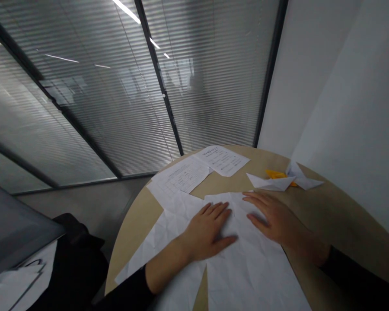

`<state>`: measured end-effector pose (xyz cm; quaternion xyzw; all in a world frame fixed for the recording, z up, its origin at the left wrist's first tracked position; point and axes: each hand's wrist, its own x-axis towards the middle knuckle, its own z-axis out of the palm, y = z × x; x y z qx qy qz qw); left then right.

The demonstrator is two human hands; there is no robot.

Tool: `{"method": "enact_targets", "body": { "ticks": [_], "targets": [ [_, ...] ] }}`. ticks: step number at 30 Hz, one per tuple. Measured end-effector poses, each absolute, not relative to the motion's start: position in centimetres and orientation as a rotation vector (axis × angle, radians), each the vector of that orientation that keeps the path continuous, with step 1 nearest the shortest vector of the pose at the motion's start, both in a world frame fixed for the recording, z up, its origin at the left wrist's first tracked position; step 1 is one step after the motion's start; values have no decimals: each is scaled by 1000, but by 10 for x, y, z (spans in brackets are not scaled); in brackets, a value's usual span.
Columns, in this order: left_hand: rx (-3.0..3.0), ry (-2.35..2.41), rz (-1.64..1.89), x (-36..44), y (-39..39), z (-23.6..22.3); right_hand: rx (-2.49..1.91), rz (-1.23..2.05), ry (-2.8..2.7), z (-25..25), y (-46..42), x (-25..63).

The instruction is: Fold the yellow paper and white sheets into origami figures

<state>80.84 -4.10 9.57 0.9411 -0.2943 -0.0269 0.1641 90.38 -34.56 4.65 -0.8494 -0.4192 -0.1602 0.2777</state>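
Note:
Two large creased white sheets of paper lie on the table in front of me. My left hand point(209, 231) rests flat with fingers spread, across the left sheet point(173, 222) and the inner edge of the right sheet point(246, 263). On the upper right edge of that right sheet lies my right hand point(274, 218), its fingers stretched out and thumb apart. Neither hand grasps anything. Fold lines cross both sheets, and a narrow wedge of table shows between their lower parts.
Printed papers point(222, 160) lie at the round table's point(311, 224) far edge. Folded white paper shapes point(274, 182) and a yellow folded piece point(275, 174) sit far right. A glass partition with blinds point(214, 86) stands behind; a black bag point(71, 268) is at lower left.

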Motion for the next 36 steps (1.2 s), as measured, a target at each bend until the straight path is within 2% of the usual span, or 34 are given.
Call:
{"method": "enact_targets", "body": {
  "ticks": [5,18,28,36],
  "targets": [
    [2671,-859,-90,826,-38,71,-2389,-214,-1283,24,-342,884],
    [2673,-874,-113,827,-30,69,-2454,-314,-1229,1,-376,900],
    [2465,-1025,-37,829,-1,97,-2419,-267,-1237,10,-379,906],
    [2352,-1022,-114,828,8,105,-2420,-269,-1200,17,-378,909]
  ]
}}
